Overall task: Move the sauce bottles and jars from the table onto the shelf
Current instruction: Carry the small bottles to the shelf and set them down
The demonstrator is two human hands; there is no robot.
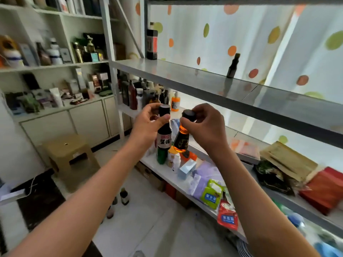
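Left hand: The left hand pinched the black-capped neck of a dark sauce bottle, thumb and fingers curled round it, holding it upright in the air.
Right hand: The right hand gripped the black cap of an amber bottle, which hung tilted, its base leaning toward the dark sauce bottle; the two bottles were just beside each other, and whether they touched could not be told.
Shelf: A grey metal shelf board ran above and beyond both hands; on it a small dark bottle stood up and to the right of the right hand, and a tall dark bottle with a red label stood well above the left hand.
Below the hands: A green-bodied bottle and small cartons stood on a lower white ledge, with sachets farther right.
Floor: Small bottles stood on the tiles beneath the left forearm.
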